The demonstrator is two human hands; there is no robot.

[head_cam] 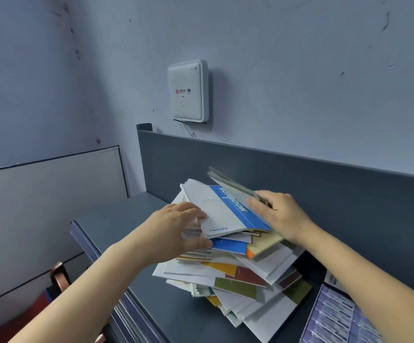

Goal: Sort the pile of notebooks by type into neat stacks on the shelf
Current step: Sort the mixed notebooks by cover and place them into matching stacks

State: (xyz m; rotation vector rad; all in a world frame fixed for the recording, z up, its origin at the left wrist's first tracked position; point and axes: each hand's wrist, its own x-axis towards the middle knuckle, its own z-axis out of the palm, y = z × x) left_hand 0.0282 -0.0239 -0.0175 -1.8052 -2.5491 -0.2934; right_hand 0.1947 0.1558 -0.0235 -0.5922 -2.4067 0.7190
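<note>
Your left hand (176,229) sits just left of the frame's centre, clamped on the near-left edge of a slim bundle at the top of the pile. Its fingers lie over the cover of the blue-and-white notebook (225,209), and the thumb hooks beneath several covers below it. Your right hand (281,216), right of centre, pinches the lower end of a grey notebook (233,185), which tilts up and away toward the back panel (312,191). It is blurred, so you cannot tell whether it is one book or two.

The pile of notebooks (240,278) sprawls in the lower centre on the dark grey shelf (116,233), with covers fanned at odd angles: white, blue, orange, red-brown and olive green. Its far side lies close to the back panel. At the lower right edge, rows of purple packets (334,318) lie just beside the pile.

On the wall above centre hangs a white router box (188,91) with a thin cable dangling under it. A pale board (52,189) with a dark frame fills the left of the frame.
</note>
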